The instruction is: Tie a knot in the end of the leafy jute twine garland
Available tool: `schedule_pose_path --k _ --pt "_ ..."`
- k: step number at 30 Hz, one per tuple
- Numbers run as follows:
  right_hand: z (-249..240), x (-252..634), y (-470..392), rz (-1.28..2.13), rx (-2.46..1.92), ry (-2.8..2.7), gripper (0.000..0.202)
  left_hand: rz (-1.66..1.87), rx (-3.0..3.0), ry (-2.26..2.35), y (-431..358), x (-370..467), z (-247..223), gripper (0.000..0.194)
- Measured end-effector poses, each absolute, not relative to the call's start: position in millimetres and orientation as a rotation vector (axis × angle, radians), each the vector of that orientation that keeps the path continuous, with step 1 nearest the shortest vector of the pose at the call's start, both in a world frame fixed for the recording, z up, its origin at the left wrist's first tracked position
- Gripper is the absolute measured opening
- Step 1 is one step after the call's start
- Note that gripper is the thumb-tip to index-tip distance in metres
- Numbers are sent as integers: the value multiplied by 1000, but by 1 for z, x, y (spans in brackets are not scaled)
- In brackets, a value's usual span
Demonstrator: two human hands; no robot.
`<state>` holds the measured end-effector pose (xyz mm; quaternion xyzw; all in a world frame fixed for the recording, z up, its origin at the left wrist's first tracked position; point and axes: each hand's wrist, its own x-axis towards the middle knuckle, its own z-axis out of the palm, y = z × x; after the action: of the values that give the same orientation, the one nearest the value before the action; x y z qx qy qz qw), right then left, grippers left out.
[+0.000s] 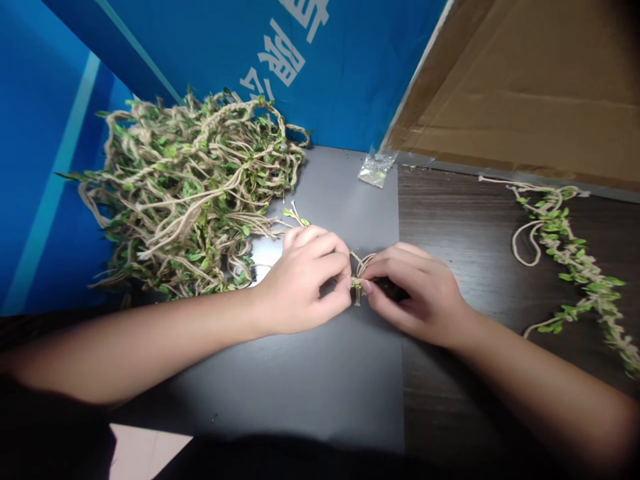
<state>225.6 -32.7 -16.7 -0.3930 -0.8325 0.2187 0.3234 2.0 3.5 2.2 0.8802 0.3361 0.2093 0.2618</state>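
My left hand (pixel 306 280) and my right hand (pixel 415 293) meet at the middle of a grey mat (pixel 320 373). Between their fingertips they pinch a short piece of jute twine with small green leaves (pixel 358 273). The twine loops up just above the fingers, and a leafy end (pixel 295 216) pokes out behind my left hand. A large tangled heap of the same leafy twine (pixel 190 193) lies directly left of my left hand.
A finished leafy twine strand (pixel 570 260) lies on the dark wooden table (pixel 450 207) at the right. A small clear plastic bag (pixel 376 168) sits at the mat's far edge. Blue printed board (pixel 210 47) and a cardboard sheet (pixel 530 87) wall in the back.
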Motion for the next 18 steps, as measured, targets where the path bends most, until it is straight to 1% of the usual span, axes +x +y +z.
schedule_pose_path --k 8,14,18 --pt "-15 226 -32 588 -1042 -2146 10 562 2377 920 4 3 3 14" --pt "-18 227 -31 614 -988 -2219 16 547 2377 912 4 2 2 14" --pt "-19 227 -31 606 -985 -2235 15 540 2379 914 4 2 2 14"
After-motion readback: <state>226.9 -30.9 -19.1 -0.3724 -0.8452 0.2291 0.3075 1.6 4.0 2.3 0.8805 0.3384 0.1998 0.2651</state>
